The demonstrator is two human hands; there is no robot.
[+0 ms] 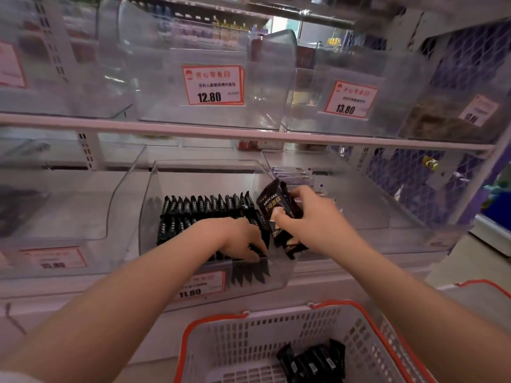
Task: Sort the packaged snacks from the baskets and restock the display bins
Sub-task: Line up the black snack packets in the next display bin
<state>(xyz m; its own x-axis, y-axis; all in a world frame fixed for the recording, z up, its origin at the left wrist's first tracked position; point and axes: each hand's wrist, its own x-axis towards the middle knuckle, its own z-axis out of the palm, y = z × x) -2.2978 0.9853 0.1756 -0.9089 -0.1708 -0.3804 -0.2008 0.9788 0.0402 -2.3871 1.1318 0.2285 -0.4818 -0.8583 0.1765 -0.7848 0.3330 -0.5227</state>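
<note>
My right hand [309, 214] grips a few black packs [279, 217], count unclear. My left hand [243, 239] presses fingers down into two rows [204, 214] in the bin [279, 275]; one basket [249, 335] below.

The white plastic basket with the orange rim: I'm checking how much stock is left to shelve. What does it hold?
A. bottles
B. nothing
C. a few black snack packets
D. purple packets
C: a few black snack packets lie at the bottom of the white plastic basket with the orange rim.
</note>
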